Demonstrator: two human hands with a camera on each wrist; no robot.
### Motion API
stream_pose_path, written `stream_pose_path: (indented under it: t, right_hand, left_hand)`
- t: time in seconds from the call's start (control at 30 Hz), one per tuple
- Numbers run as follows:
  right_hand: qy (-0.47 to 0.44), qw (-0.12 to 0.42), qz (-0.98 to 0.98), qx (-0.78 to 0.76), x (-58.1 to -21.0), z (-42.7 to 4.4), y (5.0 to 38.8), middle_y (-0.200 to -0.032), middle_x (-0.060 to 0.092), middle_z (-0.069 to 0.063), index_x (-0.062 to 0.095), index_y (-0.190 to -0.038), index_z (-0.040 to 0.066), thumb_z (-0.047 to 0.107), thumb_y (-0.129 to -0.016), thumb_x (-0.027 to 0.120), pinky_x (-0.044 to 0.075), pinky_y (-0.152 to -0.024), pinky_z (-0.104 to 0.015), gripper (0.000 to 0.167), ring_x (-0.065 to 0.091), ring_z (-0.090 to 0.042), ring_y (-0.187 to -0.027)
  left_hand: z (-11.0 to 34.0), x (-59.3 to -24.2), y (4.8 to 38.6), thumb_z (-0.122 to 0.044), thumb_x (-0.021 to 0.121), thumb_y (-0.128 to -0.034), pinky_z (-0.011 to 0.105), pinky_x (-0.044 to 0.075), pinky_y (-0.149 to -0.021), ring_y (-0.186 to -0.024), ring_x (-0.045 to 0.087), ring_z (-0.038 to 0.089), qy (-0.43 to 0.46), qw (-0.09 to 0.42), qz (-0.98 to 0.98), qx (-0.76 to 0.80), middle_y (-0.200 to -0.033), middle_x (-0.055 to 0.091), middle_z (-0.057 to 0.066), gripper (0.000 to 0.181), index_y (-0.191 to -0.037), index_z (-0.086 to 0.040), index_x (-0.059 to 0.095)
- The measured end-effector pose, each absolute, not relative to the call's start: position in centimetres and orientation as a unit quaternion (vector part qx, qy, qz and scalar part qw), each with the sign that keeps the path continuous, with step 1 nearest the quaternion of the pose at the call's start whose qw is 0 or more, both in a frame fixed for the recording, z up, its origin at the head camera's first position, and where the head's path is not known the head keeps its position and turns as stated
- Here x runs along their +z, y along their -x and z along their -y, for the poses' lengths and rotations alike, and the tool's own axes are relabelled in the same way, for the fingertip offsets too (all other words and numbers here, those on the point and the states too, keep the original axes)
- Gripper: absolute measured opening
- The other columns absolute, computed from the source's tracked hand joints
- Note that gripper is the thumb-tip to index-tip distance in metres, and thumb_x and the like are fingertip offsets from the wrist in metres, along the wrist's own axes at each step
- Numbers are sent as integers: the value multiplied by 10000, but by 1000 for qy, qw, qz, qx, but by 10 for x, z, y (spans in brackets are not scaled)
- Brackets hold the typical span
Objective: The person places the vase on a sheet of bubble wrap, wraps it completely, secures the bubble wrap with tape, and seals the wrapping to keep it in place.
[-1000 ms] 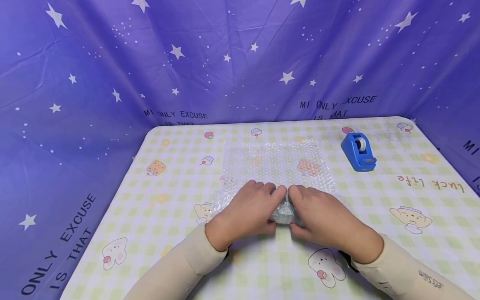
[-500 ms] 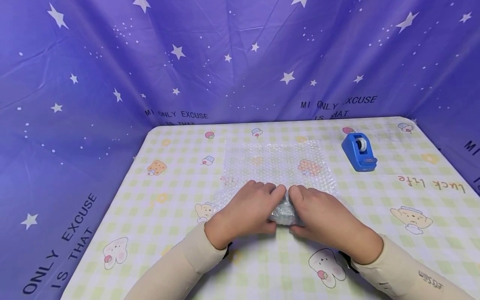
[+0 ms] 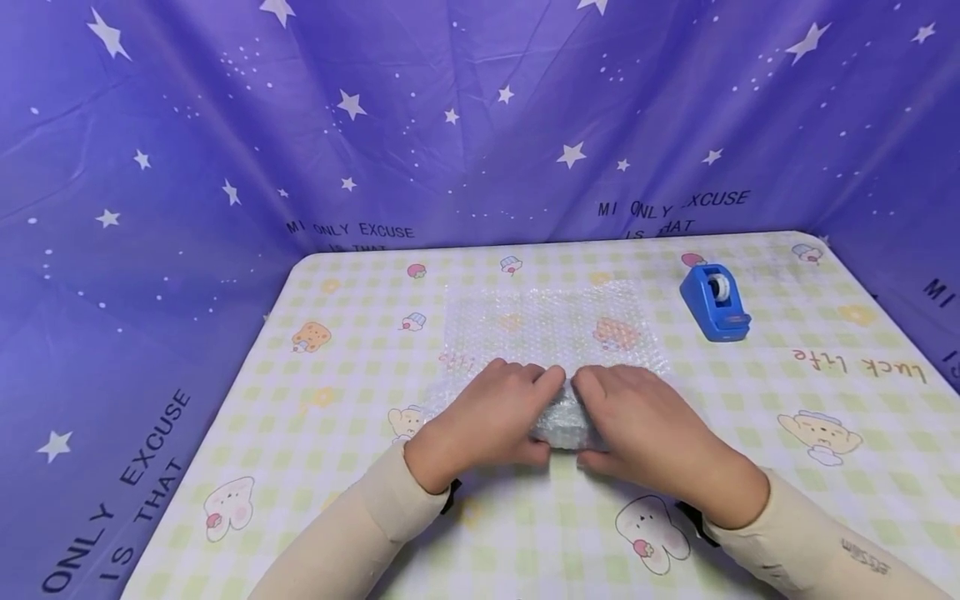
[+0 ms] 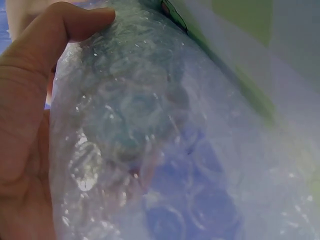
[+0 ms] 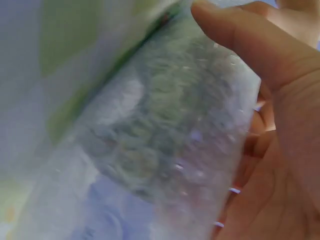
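Change over the last second is slight: the left hand (image 3: pixel 491 417) has eased a little to the left, the gap between the two hands has widened a touch, and slightly more of the squat, grey-green bundle in clear plastic bubble wrap (image 3: pixel 562 425) shows between them. The right hand (image 3: pixel 641 421) holds much the same pose. Both hands grip the bundle, one at each end, fingers bent over its top and thumbs on the side facing the person. The bundle sits about midway between the left and right edges of the white-and-green checked tabletop (image 3: pixel 277 442); the near edge is out of view. Wrist views: wrap lies close over the contents where the thumbs press; the contents cannot be identified through it. From the bundle, a flat, transparent bubble-wrap sheet (image 3: pixel 555 317) spreads toward the far edge, with no visible shift. The blue plastic tape dispenser (image 3: pixel 712 321), bearing a small white roll (image 3: pixel 722 288), stands near the far right corner, also unmoved and well apart from the hands. Reading: a small adjustment of grip rather than an advance; the near part appears covered, while the far stretch of wrap remains unrolled. No tape is visible on the bundle.
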State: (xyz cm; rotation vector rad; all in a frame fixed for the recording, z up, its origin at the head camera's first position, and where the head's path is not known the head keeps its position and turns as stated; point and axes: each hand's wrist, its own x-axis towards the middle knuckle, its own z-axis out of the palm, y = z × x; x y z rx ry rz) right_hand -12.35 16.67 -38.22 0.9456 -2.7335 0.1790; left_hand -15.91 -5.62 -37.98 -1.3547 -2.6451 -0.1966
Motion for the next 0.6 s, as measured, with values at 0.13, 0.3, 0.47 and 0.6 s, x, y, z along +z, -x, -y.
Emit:
stream_pose_path:
  t: [0.13, 0.3, 0.47, 0.6]
  right_hand:
    - [-316, 139, 937, 49, -374, -169, 120, -1277, 631, -118, 530, -1343, 29, 545, -564, 950, 474, -1023, -539, 1024, 595, -348, -1197]
    - [-316, 139, 937, 47, -368, -170, 115, -1325, 646, -132, 569, -1376, 4, 564, -596, 934, 456, -1065, -558, 1028, 607, -348, -1219]
    - [-325, 136, 934, 55, -368, -168, 115, -1289, 666, -144, 626, -1308, 4, 546, -605, 935, 419, -1101, -606, 940, 626, -339, -1213]
    - [-334, 137, 930, 65, -370, -167, 116, -1264, 677, -138, 626, -1297, -6, 513, -605, 946, 441, -1087, -597, 922, 644, -321, -1190]
  left_hand:
    - [57, -379, 161, -419, 859, -670, 354, 495, -687, -774, 645, 134, 455, 70, 885, -70, -890, 629, -64, 636, -1124, -155, 501]
    - [60, -378, 164, -396, 846, -666, 321, 486, -647, -698, 598, 89, 473, 68, 874, -88, -826, 597, -80, 597, -1084, -151, 496]
    - [63, -377, 166, -364, 832, -660, 288, 474, -625, -659, 557, 68, 483, 68, 866, -109, -792, 564, -82, 575, -1061, -141, 484]
    - [63, -378, 167, -359, 833, -666, 284, 480, -629, -669, 557, 65, 483, 61, 866, -114, -801, 570, -76, 580, -1074, -140, 483]
